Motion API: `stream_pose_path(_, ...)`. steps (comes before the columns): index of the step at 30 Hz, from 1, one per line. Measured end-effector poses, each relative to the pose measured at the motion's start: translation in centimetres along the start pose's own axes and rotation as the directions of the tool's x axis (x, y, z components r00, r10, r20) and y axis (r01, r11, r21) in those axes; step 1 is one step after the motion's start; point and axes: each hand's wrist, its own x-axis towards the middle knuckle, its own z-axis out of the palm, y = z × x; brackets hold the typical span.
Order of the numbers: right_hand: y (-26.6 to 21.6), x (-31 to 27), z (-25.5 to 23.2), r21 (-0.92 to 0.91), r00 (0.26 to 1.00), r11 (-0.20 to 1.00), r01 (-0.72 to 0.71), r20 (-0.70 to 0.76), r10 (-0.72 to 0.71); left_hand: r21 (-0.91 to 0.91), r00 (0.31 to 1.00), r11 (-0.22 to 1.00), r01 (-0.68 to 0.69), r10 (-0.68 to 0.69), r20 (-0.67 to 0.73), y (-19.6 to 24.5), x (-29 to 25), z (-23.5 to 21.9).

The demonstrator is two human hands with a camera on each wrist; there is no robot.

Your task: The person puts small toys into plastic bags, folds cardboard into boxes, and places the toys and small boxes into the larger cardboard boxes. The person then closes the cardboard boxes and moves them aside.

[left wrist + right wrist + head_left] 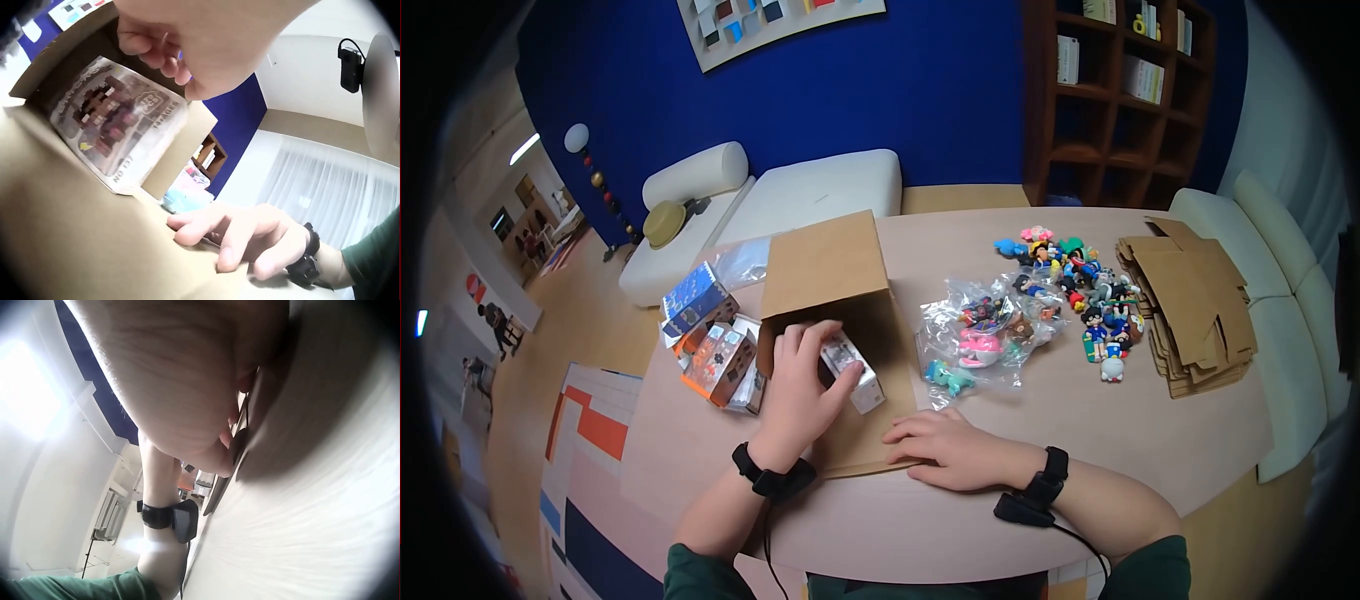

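A large cardboard carton (825, 245) lies on its side, its opening facing the person. At its mouth is a small printed box (119, 125) marked NO 137, with a brick-model picture on its face. The left hand (800, 385) is at the opening, fingers loosely bent; its fingertips come right at the small box's upper edge in the left wrist view, and its thumb overlaps the box in the head view. The right hand (955, 450) rests with spread fingers at the edge of the carton's lower flap (855, 450).
Left of the carton are several small boxes (722, 362), one blue (698, 297). To its right lie bagged figures (980, 345) in clear plastic and a heap of loose toy figures (1090, 285). Flattened cardboard (1195, 300) is stacked at the table's right side.
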Motion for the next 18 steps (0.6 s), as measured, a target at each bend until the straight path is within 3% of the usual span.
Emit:
stream_pose_path(3,0.0,0.1,0.1,-0.014,1.000,1.000,0.009,-0.022,-0.009,0.135,0.998,0.991,-0.014,0.022,-0.062,0.0,0.0,0.7)
stream_pose_path(4,0.0,0.0,0.0,-0.019,1.000,1.000,0.012,-0.024,-0.012,0.082,0.999,0.996,0.033,-0.036,0.038,-0.1,-0.1,0.6)
stream_pose_path(5,0.0,0.0,0.0,-0.024,1.000,1.000,0.013,-0.028,-0.013,0.078,0.999,0.996,0.032,-0.036,0.038,-0.3,-0.1,0.7)
stream_pose_path(7,0.0,-0.1,0.0,-0.028,0.999,1.000,0.012,-0.031,-0.013,-0.263,0.966,0.945,0.196,-0.141,0.215,-0.8,0.0,1.2)
stream_pose_path(9,0.0,-0.1,0.0,-0.029,0.999,0.999,0.015,-0.034,-0.016,-0.306,0.964,0.933,0.191,-0.119,0.239,-1.2,-0.1,1.4)
stream_pose_path(11,-0.1,0.0,0.0,-0.021,0.998,1.000,0.023,-0.050,-0.024,-0.464,0.942,0.832,0.304,-0.188,0.279,-1.0,-0.4,1.1)
stream_pose_path(15,0.6,0.3,0.5,0.024,0.991,0.999,0.047,-0.128,-0.043,-0.560,0.953,0.779,0.281,-0.157,0.260,-1.9,-1.1,1.5)
stream_pose_path(17,1.1,0.7,0.5,0.185,0.978,0.981,0.058,-0.207,-0.019,-0.700,0.957,0.662,0.267,-0.100,0.271,-1.7,-1.5,1.3)
stream_pose_path(18,0.7,0.7,0.2,0.184,0.978,0.981,0.058,-0.207,-0.019,-0.701,0.957,0.662,0.267,-0.100,0.271,-1.5,-1.7,1.3)
